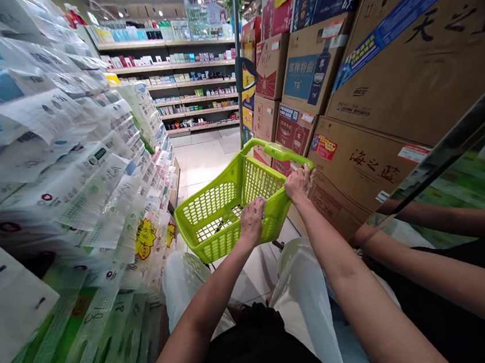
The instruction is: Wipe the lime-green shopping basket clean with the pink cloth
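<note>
A bright green plastic shopping basket (216, 207) with mesh sides is in front of my knees, tilted, and pale floor shows through its holes. My left hand (252, 220) is closed over its near rim. At the right corner of the basket, where the green handle (278, 150) meets the rim, my right hand (298, 183) is wrapped round the edge. The fingertips of both hands are partly hidden.
Stacked plastic-wrapped packs (95, 177) line the left side. Tall cartons (357, 159) rise on the right beside a reflective panel (456, 169). A thin pole (237, 25) stands behind the basket. Farther off are the tiled floor (197, 156) and stocked shelves (188, 77).
</note>
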### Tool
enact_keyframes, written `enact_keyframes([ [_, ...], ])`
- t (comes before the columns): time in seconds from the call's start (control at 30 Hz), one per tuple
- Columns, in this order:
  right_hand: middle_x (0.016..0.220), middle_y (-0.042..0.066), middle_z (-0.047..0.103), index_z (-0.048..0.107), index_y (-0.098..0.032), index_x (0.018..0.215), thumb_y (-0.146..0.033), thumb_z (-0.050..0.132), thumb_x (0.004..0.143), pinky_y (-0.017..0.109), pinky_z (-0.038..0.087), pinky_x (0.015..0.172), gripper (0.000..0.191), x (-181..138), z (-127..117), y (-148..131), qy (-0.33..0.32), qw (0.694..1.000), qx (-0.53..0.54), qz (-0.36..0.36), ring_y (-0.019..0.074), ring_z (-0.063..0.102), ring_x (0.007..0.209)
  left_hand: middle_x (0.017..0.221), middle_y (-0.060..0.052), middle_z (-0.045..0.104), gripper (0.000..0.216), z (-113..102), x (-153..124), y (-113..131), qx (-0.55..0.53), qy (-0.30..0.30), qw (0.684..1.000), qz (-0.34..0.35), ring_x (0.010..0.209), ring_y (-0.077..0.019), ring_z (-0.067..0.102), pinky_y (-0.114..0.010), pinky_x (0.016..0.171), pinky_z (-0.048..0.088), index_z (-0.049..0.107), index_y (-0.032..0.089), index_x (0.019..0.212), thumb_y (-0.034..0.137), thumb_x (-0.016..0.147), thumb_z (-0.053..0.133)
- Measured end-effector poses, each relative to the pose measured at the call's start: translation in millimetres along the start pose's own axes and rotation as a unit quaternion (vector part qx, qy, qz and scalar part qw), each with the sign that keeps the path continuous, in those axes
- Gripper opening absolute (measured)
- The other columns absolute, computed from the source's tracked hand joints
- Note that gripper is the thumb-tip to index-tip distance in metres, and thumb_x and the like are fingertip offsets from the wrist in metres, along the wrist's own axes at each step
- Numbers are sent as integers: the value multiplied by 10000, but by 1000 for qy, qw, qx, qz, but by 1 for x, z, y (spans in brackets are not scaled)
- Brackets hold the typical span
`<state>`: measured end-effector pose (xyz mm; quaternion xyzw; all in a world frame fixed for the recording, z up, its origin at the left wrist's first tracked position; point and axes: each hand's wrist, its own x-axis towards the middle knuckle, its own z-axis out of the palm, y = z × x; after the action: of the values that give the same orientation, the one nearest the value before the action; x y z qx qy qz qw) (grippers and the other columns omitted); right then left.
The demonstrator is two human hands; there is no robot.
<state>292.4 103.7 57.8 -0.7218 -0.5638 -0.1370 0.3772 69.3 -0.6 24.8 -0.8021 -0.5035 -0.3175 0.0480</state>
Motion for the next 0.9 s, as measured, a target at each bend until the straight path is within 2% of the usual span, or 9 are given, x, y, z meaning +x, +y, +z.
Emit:
enact_keyframes([
  [0.1, 1260, 215, 668, 745, -119, 1043, -253, 419, 900, 704, 116, 1258, 380, -1, -4, 7, -1, 1000, -3, -29, 371, 355, 1465, 1286, -136, 662, 438, -15, -38, -31, 14, 21, 999, -35, 1168, -257, 622, -416, 1024, 509, 582, 207, 1415, 129, 1007, 443],
  [0.17, 1201, 198, 685, 746, -129, 1003, -300, 410, 927, 653, 155, 1268, 385, -2, -8, 11, -29, 997, -12, -75, 353, 432, 1386, 1303, -149, 656, 440, -19, -48, -37, 25, 39, 997, -60, 1192, -271, 614, -447, 1037, 503, 585, 199, 1422, 137, 1014, 431],
  [0.27, 1076, 169, 707, 752, -142, 932, -331, 383, 956, 594, 201, 1263, 415, -1, -14, 13, -69, 990, -38, -115, 314, 532, 1197, 1322, -159, 655, 396, -12, -36, -21, 19, 35, 998, -56, 1207, -288, 610, -469, 1042, 500, 637, 207, 1370, 163, 1014, 470],
  [0.4, 1046, 170, 698, 757, -135, 908, -301, 411, 924, 571, 248, 1234, 384, 1, -16, 12, -67, 991, -64, -101, 302, 538, 1102, 1343, -141, 652, 390, -9, -25, -10, 10, 15, 1000, -22, 1210, -283, 609, -459, 1037, 506, 658, 236, 1345, 146, 1001, 498],
  [0.47, 1043, 170, 696, 760, -137, 918, -284, 422, 904, 590, 257, 1221, 369, 0, -15, 12, -53, 992, -62, -97, 309, 533, 1098, 1334, -131, 656, 410, -19, -44, -26, 11, 29, 999, -22, 1217, -267, 607, -440, 1048, 503, 644, 239, 1362, 128, 996, 495],
  [0.57, 1028, 176, 698, 763, -126, 941, -270, 429, 884, 632, 243, 1212, 368, -3, -11, 11, -36, 994, -50, -85, 329, 529, 1100, 1338, -135, 649, 438, -43, -91, -67, 31, 77, 995, -56, 1247, -270, 592, -463, 1078, 480, 645, 243, 1355, 92, 974, 490],
  [0.7, 1020, 190, 703, 763, -113, 935, -274, 434, 876, 659, 229, 1210, 370, -9, -10, 3, -21, 997, -24, -68, 346, 532, 1119, 1325, -173, 620, 401, -63, -129, -98, 32, 171, 971, -162, 1300, -303, 556, -531, 1101, 456, 665, 198, 1289, 105, 960, 455],
  [0.8, 1011, 201, 702, 763, -103, 920, -262, 429, 871, 648, 251, 1213, 373, -13, -11, -7, -6, 998, -10, -58, 346, 539, 1138, 1308, -194, 613, 365, -57, -117, -86, 25, 216, 948, -233, 1346, -326, 522, -600, 1159, 384, 685, 181, 1222, 94, 934, 478],
  [0.9, 988, 200, 704, 766, -104, 911, -257, 436, 860, 655, 251, 1213, 367, -17, -12, -14, 2, 998, -4, -55, 345, 547, 1126, 1313, -190, 630, 361, -43, -93, -64, -3, 176, 964, -199, 1360, -320, 527, -636, 1198, 324, 704, 205, 1179, 53, 912, 514],
])
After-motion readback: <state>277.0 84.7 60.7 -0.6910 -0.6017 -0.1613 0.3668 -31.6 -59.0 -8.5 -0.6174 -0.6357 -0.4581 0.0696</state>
